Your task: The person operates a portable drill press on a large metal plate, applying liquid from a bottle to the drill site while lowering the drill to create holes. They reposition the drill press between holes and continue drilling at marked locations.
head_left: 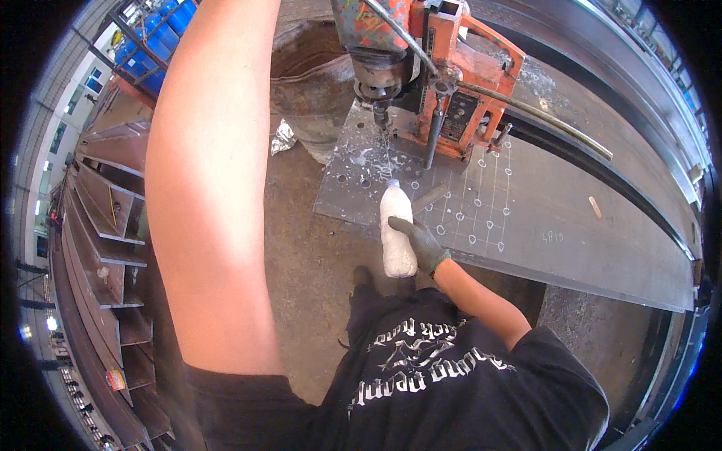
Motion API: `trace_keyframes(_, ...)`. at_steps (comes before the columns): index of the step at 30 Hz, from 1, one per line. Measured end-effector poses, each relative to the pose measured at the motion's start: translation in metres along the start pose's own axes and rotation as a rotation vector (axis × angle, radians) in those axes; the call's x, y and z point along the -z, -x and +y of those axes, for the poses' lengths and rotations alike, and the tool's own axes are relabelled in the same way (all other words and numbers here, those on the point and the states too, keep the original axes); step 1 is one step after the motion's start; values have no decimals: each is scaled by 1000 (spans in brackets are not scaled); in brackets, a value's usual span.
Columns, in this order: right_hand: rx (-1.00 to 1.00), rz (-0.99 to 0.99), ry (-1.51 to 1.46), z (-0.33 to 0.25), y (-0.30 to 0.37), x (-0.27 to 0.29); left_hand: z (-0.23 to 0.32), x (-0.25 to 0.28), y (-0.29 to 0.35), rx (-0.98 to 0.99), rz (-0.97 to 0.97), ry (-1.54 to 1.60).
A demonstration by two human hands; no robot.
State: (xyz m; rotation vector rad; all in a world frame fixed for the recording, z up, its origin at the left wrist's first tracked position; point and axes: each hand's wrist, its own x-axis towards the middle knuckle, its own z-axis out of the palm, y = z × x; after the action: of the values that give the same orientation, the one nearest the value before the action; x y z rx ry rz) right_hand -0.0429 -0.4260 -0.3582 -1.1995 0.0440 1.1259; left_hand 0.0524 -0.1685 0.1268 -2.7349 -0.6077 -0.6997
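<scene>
My right hand (423,244), in a dark glove, is wrapped round a plastic bottle (397,233) filled with whitish liquid. The bottle tilts with its capped tip toward the drill bit (381,116); thin white streaks lie between the tip and the bit. An orange magnetic drill (459,98) stands on a steel plate (556,203), its bit down at the plate amid white splashes. Chalk lines and circles mark the plate, and several round holes show near its left corner. My left forearm (210,150) reaches up past the top edge, so the left hand is out of sight.
A rusty drum-like container (312,83) stands behind the plate's left corner, with crumpled foil (283,138) beside it. Steel beams (113,218) are stacked along the left. A flat strip (430,197) lies on the plate. Blue cylinders (154,37) stand in a rack at upper left.
</scene>
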Motion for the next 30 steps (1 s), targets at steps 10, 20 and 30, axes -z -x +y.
trace_keyframes(10, -21, -3, 47, -4, 8, -2, -3, -6, -2, 17, 69, -36)
trace_keyframes(20, 88, 11, 131, 8, 0, 5, -5, 5, 15, -69, 29, 91)
trace_keyframes(30, 121, -54, 45, 9, -2, 3, -1, -7, -5, -134, -66, -288)
